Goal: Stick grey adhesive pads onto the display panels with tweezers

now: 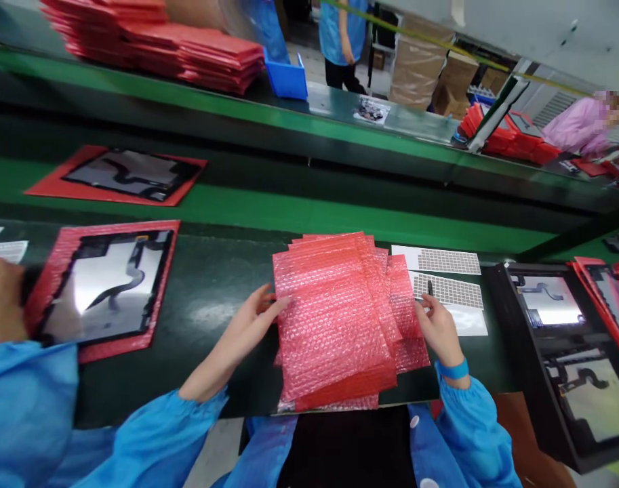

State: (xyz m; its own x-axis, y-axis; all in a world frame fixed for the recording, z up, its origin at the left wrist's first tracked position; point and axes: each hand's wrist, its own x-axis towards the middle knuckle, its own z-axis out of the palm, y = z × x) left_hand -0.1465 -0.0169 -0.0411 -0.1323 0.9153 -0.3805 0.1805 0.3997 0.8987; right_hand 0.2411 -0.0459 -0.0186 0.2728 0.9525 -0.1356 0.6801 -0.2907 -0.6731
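A loose stack of red bubble-wrap bags (pixel 334 325) lies on the dark green bench before me, its layers fanned unevenly. At its left edge is my left hand (pixel 251 325), thumb on the top bag and fingers apart along the side. My right hand (pixel 441 332) is by the stack's right edge, closed around a slim dark pen-like tool (pixel 430 288); its tip points away from me. Behind that hand lie white sheets with grids of small grey labels (pixel 449 291), partly covered by the bags.
At left, screen panels (pixel 110 285) rest on red bags, beside a co-worker's arm (pixel 14 379). A black tray (pixel 537 366) with screen panels stands right. The raised shelf carries red bag piles (pixel 187 54) and a blue bin (pixel 286 76). Other people are beyond it.
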